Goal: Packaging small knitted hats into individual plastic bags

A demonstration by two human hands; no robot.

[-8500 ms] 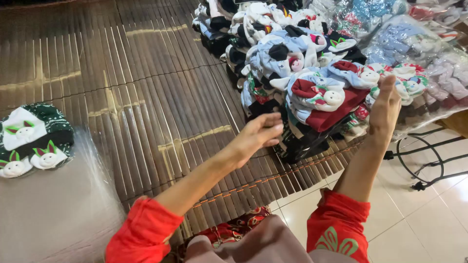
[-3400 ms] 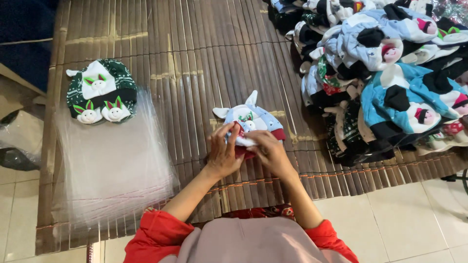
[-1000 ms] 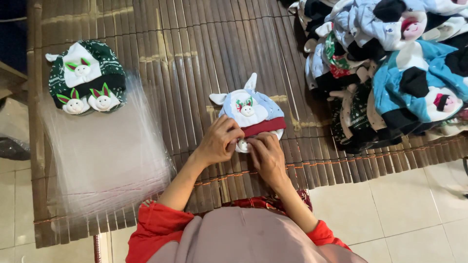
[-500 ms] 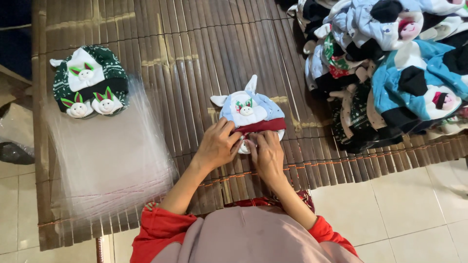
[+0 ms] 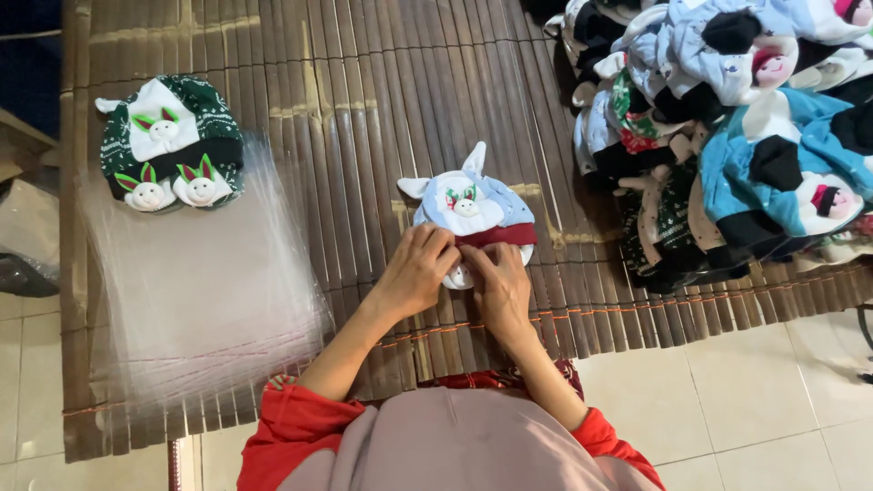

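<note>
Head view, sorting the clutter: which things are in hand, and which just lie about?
In hand:
- light blue hat
- left hand
- right hand

Lying about:
- green hat set
- clear plastic bags
- pile of hats
- slatted bamboo table

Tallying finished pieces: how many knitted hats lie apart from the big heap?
2: a dark green knitted hat on the clear plastic bags, and a light blue knitted hat under both hands. Others may be hidden.

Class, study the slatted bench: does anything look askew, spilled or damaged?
Nothing looks damaged. The clear bags are fanned unevenly and overhang the bench edge, and the hat pile at right is jumbled. Both hands, left hand and right hand, rest on the blue hat.
</note>
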